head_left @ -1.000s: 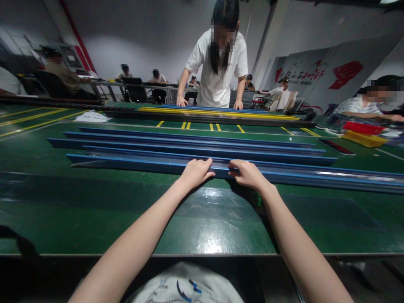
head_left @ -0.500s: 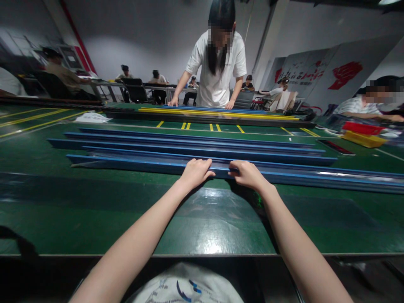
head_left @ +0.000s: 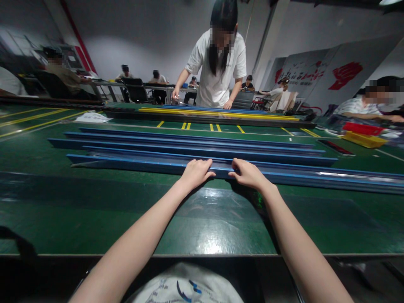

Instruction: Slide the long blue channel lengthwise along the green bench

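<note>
Several long blue rails lie side by side across a green table (head_left: pixel 94 210). Both my hands rest on the nearest blue rail (head_left: pixel 132 165), near its middle. My left hand (head_left: pixel 196 172) lies palm down with its fingers curled over the rail's near edge. My right hand (head_left: pixel 248 173) does the same a little to the right, thumb pointing left. The rail lies flat on the table.
A person in a white shirt (head_left: pixel 217 80) stands across the table, hands at a yellow and blue rail (head_left: pixel 217 112). Red and yellow trays (head_left: pixel 362 134) sit at the far right. Other people sit at desks behind. A white paper (head_left: pixel 91 118) lies far left.
My hands have hardly moved on the nearest rail. The person opposite has lifted one hand off the far rail and shifted the other.
</note>
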`<act>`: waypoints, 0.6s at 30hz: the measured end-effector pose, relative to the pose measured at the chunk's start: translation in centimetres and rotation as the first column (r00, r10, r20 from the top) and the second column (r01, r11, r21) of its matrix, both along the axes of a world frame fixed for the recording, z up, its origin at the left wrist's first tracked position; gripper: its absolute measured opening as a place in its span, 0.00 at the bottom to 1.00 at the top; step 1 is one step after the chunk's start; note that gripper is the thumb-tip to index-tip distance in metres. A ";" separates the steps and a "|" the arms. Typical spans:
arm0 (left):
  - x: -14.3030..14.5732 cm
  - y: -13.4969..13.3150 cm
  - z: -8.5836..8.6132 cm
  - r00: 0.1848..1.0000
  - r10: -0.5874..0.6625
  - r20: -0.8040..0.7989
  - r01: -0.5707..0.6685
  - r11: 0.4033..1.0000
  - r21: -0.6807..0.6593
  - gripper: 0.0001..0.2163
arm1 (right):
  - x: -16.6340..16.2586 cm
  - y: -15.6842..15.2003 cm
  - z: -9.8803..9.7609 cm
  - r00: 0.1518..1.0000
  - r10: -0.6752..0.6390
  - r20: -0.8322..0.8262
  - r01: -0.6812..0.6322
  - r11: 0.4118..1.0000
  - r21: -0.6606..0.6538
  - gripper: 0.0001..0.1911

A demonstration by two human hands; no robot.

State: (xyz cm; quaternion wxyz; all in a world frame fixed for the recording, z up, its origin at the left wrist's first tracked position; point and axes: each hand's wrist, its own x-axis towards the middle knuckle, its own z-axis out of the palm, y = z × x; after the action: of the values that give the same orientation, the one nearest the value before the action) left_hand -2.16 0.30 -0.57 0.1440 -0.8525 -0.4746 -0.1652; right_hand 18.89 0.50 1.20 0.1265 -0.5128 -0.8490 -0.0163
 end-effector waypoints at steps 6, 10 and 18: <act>0.1 -0.2 0.2 1.000 0.009 -0.001 -0.009 1.000 -0.016 0.14 | 0.0 0.0 0.0 1.000 -0.006 0.014 0.006 1.000 -0.006 0.07; 0.1 -0.3 0.3 1.000 0.017 -0.006 -0.017 0.999 -0.036 0.14 | -0.3 -0.3 0.0 0.999 0.044 -0.029 -0.043 0.999 0.030 0.07; 0.1 -0.3 0.4 1.000 0.021 -0.011 -0.022 0.999 -0.042 0.14 | -1.1 0.0 -0.6 0.996 0.059 -0.073 -0.055 0.997 0.046 0.12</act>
State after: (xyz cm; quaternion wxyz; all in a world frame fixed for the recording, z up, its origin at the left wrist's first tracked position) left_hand -2.02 -0.04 -0.21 0.1303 -0.8510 -0.4864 -0.1488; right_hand 17.79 0.54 0.61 0.1695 -0.4857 -0.8574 -0.0121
